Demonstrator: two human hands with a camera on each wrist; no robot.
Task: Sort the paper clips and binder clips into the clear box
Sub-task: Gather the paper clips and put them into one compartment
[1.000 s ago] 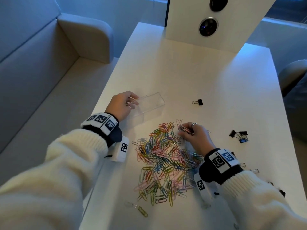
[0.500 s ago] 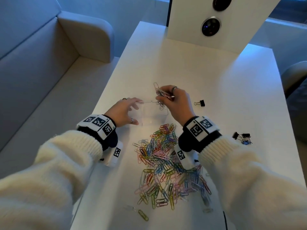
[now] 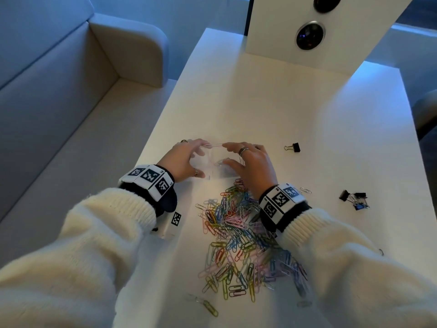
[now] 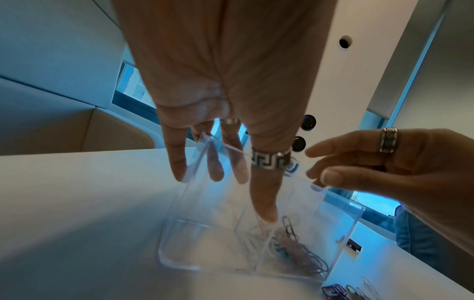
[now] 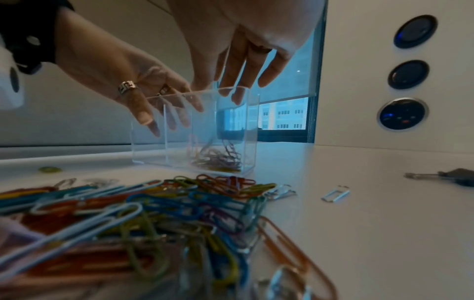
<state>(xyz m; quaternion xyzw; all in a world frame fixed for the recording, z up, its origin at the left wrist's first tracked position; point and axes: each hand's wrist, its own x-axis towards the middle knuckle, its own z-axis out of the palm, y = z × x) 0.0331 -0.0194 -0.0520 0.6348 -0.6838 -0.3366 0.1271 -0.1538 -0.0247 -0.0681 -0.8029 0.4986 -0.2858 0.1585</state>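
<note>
The clear box (image 3: pixel 212 170) (image 4: pixel 218 243) (image 5: pixel 192 132) stands on the white table (image 3: pixel 283 102), beyond a heap of coloured paper clips (image 3: pixel 236 233) (image 5: pixel 128 213). My left hand (image 3: pixel 201 159) (image 4: pixel 241 194) (image 5: pixel 159 113) grips the box's left end, thumb on the near wall and fingers on the far wall. My right hand (image 3: pixel 229 154) (image 5: pixel 238 81) (image 4: pixel 320 168) hovers over the right compartment with straight, spread fingers and holds nothing. Several paper clips (image 5: pixel 218 158) (image 4: pixel 295 249) lie in that compartment. The left compartment looks empty.
One black binder clip (image 3: pixel 293 147) (image 5: pixel 456 176) lies right of the box; a small cluster of binder clips (image 3: pixel 354 200) sits further right. A loose silver clip (image 3: pixel 305 191) (image 5: pixel 336 195) lies by my right wrist. A white panel (image 3: pixel 307 31) with round lenses stands at the back; a sofa (image 3: pixel 59 91) runs along the left.
My right hand lifted a bunch of paper clips from the heap, carried it over the box and let go; its fingers are now straight. My left hand shifted to span the box.
</note>
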